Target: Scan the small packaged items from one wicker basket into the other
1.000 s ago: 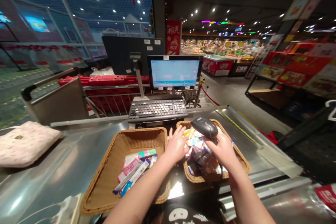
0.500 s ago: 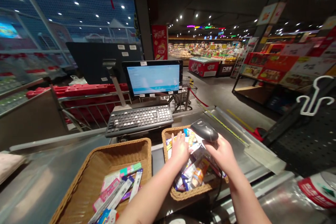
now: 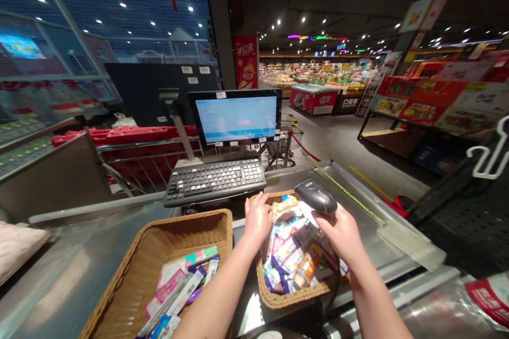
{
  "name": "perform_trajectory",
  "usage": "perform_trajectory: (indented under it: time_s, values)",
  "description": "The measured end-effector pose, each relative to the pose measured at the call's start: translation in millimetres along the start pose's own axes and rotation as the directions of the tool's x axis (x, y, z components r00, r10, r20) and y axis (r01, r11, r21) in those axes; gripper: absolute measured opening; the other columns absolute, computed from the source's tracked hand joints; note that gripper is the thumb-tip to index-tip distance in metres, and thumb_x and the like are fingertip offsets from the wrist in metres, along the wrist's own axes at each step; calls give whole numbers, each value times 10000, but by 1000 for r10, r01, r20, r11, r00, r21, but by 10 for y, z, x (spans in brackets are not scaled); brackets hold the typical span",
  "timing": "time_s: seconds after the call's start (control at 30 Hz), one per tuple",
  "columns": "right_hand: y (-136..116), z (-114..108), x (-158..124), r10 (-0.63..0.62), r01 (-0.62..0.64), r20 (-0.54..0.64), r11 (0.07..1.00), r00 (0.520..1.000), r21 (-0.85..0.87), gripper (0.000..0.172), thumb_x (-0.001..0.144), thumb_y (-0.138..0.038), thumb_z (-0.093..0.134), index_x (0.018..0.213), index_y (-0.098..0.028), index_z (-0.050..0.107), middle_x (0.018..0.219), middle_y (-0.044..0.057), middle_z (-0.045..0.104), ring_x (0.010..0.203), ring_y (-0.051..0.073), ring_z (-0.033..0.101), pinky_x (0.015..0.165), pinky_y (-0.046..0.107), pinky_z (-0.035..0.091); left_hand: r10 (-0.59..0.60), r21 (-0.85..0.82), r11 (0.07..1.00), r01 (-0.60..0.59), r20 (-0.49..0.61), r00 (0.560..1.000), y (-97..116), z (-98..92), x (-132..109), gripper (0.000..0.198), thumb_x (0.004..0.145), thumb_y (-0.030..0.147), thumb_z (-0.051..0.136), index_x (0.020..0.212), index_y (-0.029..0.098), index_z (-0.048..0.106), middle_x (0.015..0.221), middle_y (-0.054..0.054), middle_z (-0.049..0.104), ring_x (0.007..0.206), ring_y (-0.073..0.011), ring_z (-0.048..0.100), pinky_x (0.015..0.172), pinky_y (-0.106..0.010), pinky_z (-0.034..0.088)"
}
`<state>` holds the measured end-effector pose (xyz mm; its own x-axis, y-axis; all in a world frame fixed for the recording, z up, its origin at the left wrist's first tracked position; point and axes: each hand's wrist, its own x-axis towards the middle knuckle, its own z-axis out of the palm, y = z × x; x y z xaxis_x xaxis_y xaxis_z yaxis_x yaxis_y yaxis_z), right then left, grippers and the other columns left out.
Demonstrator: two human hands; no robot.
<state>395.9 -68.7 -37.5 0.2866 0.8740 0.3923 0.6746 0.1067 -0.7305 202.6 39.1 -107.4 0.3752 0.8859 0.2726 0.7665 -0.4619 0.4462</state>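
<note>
Smaller brown wicker basket: heaped with shiny multicoloured plastic packets
Left hand: at the basket's left rim; cannot tell whether gripping
Right hand: gripping a black plastic barcode scanner above the basket's far right

"冰红茶" on a red banner
The characters are pale; writing on the red chest freezer, black stand sign, monitor screen and red bottle label is too small or blurred to read.
</note>
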Motion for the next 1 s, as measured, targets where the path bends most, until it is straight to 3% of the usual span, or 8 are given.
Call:
perform_trajectory:
  time_s: [0.2, 0.3, 0.43, 0.63, 0.8, 1.0]
  values:
    - [-88, 72, 12, -5, 5, -45, 1000, 999, 8, 331, 797, -458, 558, 921, -170, 667, 943, 92, 680, 870, 254, 624, 815, 379, 493, -37, -77, 997, 30, -95, 995, -128, -523, -132, 215, 896, 255, 530, 812, 253, 727, 1430, -34, 525, 1386, -276, 385, 1128, -635, 206]
    - [-185, 127, 12, -33, 33, -39, 999, 999, 10, 326, 807, -453, 561, 926, -167, 660, 952, 98, 677, 886, 261, 627, 817, 382, 489, -28, -57, 998, 17, -197, 980, -181, -721, -223, 215, 909, 280, 521, 828, 256, 719, 1455, -39, 495, 1390, -278, 380, 1131, -637, 202]
    - [-371, 204, -13, -104, 104, 10, 995, 994, 8, 240, 816, -394, 562, 879, -178, 647, 899, 73, 668, 846, 239, 622, 768, 348, 490, 17, 18, 1000, -11, -347, 938, -298, -913, -322, 216, 920, 284, 512, 845, 244, 710, 1465, -60, 482, 1392, -283, 377, 1133, -631, 204]
    - [-667, 365, -98, -233, 231, 87, 972, 969, 33, 237, 816, -335, 566, 973, -181, 654, 1001, 94, 673, 949, 255, 607, 839, 367, 483, 100, 184, 983, -3, -521, 848, -500, -1205, -474, 198, 914, 256, 519, 870, 238, 711, 1460, -68, 487, 1400, -278, 366, 1166, -592, 156]
    - [-866, 474, -187, -299, 292, 129, 954, 946, 69, 201, 815, -295, 565, 954, -179, 651, 987, 90, 675, 936, 257, 606, 825, 371, 491, 97, 208, 978, 26, -559, 824, -664, -1367, -606, 196, 915, 250, 513, 863, 235, 702, 1450, -63, 499, 1396, -274, 373, 1162, -593, 160]
    - [-973, 559, -276, -326, 314, 176, 945, 929, 97, 272, 822, -276, 581, 1072, -189, 645, 1089, 92, 661, 1012, 262, 596, 870, 381, 490, 60, 194, 979, 64, -574, 816, -798, -1434, -729, 179, 913, 255, 522, 862, 236, 692, 1442, -71, 508, 1374, -277, 405, 1151, -609, 174]
